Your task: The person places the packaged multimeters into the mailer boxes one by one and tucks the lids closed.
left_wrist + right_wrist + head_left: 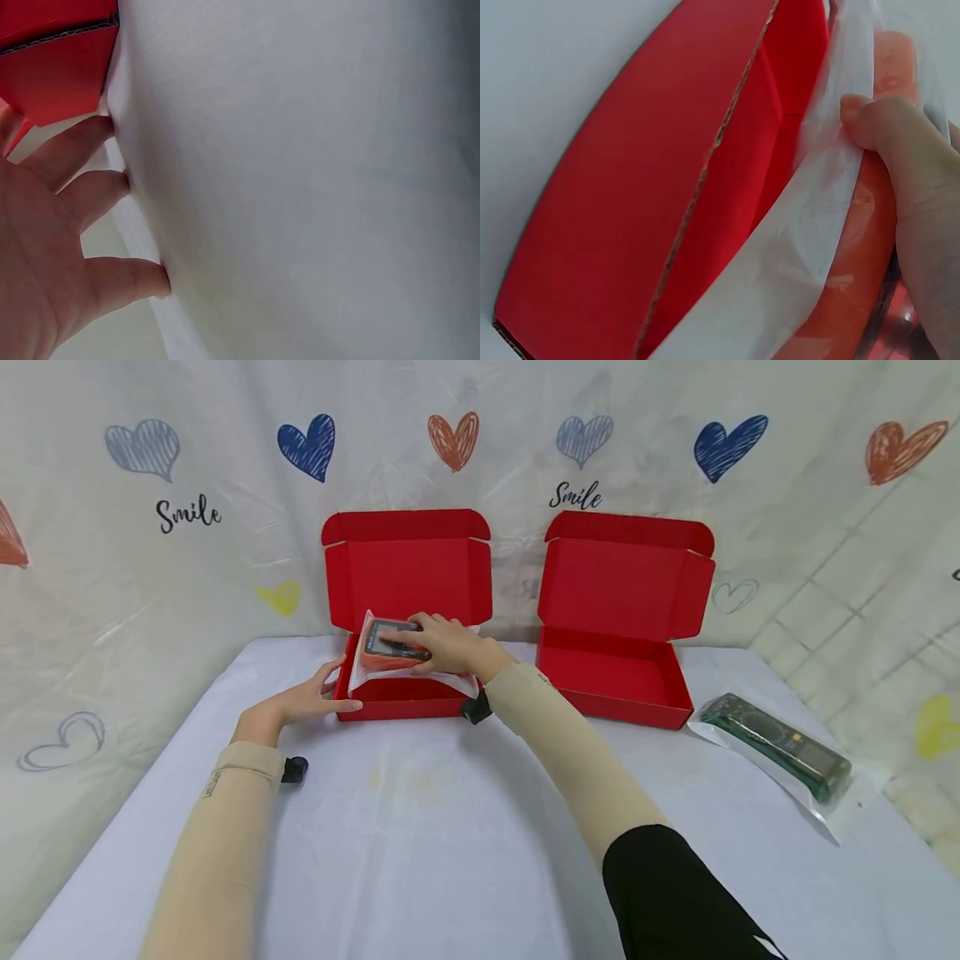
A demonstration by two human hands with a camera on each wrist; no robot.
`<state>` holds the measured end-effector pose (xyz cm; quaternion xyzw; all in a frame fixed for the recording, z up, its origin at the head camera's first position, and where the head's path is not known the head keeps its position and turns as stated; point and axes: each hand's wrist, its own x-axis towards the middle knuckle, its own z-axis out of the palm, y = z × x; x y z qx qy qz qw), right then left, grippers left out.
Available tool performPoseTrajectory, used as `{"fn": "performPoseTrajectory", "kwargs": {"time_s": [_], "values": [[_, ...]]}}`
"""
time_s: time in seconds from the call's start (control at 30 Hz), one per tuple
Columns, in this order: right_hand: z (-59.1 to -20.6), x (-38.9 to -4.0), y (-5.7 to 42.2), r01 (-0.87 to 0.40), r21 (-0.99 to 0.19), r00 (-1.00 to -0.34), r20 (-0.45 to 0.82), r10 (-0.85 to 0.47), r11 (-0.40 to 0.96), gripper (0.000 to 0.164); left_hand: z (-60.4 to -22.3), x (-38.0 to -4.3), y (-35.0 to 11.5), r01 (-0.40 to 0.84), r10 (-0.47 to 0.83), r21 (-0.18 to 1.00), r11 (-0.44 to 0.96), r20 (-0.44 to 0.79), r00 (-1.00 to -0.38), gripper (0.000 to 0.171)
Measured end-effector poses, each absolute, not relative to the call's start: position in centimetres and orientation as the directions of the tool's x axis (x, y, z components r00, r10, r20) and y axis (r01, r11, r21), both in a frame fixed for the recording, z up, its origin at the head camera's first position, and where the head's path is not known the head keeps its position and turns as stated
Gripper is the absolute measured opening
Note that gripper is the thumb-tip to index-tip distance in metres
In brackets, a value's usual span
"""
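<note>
Black sleeve (663,885) is lying nearest; toward eleven o'clock, right fingers (420,635) are pinching a bagged meter (378,652) partly within a red box (401,710), left fingers (75,148) resting spread beside it. Loose wrap (780,292) snagging could be tipping the meter.

Bagged orange device (381,660) over red box (405,709)

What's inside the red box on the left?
Bare red interior shows at the front. The right hand holds a wrapped orange device over the rest; whether anything lies beneath is hidden.
</note>
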<state>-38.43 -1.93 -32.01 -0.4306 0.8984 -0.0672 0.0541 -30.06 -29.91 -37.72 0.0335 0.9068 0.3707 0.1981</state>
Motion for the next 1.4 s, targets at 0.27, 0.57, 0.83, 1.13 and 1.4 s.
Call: {"fn": "performPoseTrajectory", "kwargs": {"time_s": [0.27,0.57,0.83,1.13,1.4], "values": [[-32.7,-38.2,-2.0,-0.759,-0.145,-0.64,-0.012,-0.768,0.635,0.092,-37.7,-30.1,-29.9,-0.081,0.22,0.695,0.714,-0.333,-0.917,0.116],[-32.4,-38.0,-3.0,-0.806,-0.048,-0.592,0.053,-0.804,0.59,0.089,-37.7,-30.1,-29.8,-0.075,0.231,0.705,0.705,-0.328,-0.916,0.117],[-33.1,-38.3,-3.2,-0.788,-0.074,-0.614,0.013,-0.789,0.611,0.089,-37.8,-30.0,-29.7,-0.091,0.207,0.697,0.712,-0.332,-0.92,0.116],[-34.9,-38.2,-2.7,-0.755,-0.138,-0.639,-0.06,-0.767,0.641,0.09,-37.6,-29.8,-30.1,-0.078,0.232,0.71,0.7,-0.329,-0.915,0.114],[-36.0,-38.2,-2.8,-0.752,-0.129,-0.645,-0.054,-0.762,0.646,0.089,-37.8,-29.9,-30.1,-0.078,0.235,0.72,0.689,-0.324,-0.917,0.113]]}}
